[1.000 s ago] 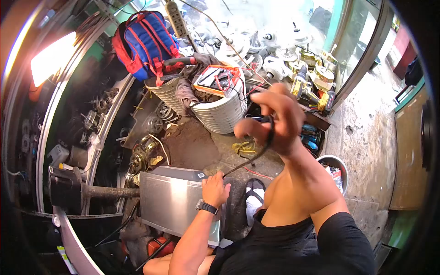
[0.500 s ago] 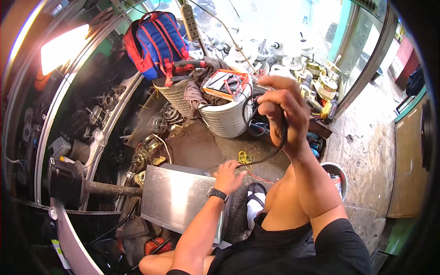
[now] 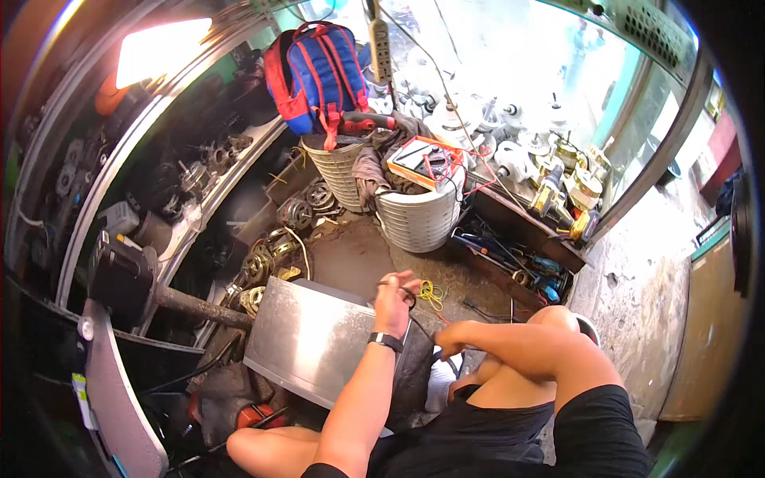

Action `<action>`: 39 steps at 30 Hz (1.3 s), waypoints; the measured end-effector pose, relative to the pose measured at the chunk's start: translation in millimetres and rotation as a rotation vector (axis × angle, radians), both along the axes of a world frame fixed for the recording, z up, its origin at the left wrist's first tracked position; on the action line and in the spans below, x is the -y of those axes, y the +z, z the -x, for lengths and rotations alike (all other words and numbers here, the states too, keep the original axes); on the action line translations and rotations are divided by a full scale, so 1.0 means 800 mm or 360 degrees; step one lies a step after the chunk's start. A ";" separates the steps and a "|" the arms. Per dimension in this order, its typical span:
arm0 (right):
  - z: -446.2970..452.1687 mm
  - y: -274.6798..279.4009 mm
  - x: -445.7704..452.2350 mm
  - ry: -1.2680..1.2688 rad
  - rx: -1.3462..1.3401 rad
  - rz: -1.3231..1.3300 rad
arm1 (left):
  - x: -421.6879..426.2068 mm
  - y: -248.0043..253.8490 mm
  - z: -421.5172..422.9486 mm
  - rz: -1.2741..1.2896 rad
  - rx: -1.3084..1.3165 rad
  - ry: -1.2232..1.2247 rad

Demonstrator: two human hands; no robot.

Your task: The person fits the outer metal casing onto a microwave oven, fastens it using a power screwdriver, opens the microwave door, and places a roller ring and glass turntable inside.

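Note:
My left hand (image 3: 394, 306), with a watch on its wrist, is closed round a black cable (image 3: 412, 297) above the edge of a silver metal box (image 3: 307, 334). The box lies on the floor in front of me. My right hand (image 3: 453, 338) is lowered beside my foot, its fingers curled; what they hold, if anything, is too hidden to make out. From my left hand the cable runs down towards my right hand. A yellow cord bundle (image 3: 431, 295) lies on the floor just beyond my left hand.
Two ribbed baskets (image 3: 418, 223) stand ahead, topped by a red and blue backpack (image 3: 323, 76) and an orange box (image 3: 426, 162) with test leads. Motor parts fill the left shelves. A drill (image 3: 548, 193) lies at the right above a tool tray (image 3: 518, 267). A post (image 3: 203, 307) lies left.
My right hand has dropped from its raised place with the cable to near my foot. My left hand has lifted slightly and closed on the cable. The view has shifted.

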State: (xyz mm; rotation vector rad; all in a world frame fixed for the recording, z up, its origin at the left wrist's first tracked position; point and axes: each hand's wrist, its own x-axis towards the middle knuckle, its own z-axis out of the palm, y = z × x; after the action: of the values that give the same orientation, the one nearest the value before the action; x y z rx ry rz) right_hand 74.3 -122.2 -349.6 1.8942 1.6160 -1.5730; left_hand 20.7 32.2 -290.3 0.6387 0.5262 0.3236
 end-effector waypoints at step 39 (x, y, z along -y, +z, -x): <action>-0.181 0.181 0.027 -0.1022 0.0414 -0.1164 | 0.000 -0.001 0.008 -0.1844 -0.0141 -0.1258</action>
State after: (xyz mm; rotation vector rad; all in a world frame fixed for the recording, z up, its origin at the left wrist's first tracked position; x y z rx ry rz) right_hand 219.3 -143.5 -204.7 3.0818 1.6924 -0.8344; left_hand 14.2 32.6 -291.3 1.9137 0.0832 -0.2011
